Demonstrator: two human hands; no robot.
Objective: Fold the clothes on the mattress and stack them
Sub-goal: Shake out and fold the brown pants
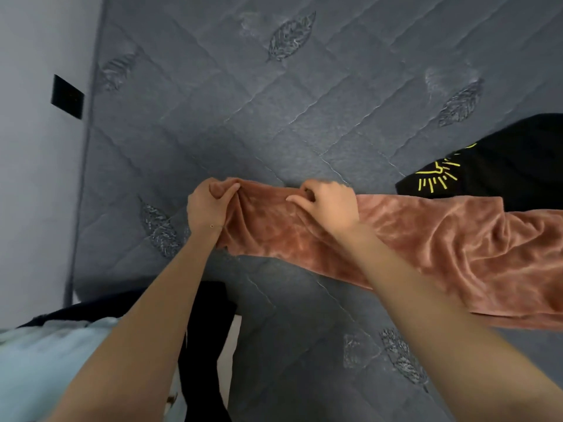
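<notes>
Rust-pink velvet garment (426, 239): laid in a long band across grey quilted mattress (274, 102), from centre to right edge. Left hand (210, 205): fingers curled, pinching the garment's left end; right hand (327, 205): fingers curled, gripping its far edge close by. Black garment with yellow print (502, 166): on mattress at right, touching the velvet's far edge.
</notes>
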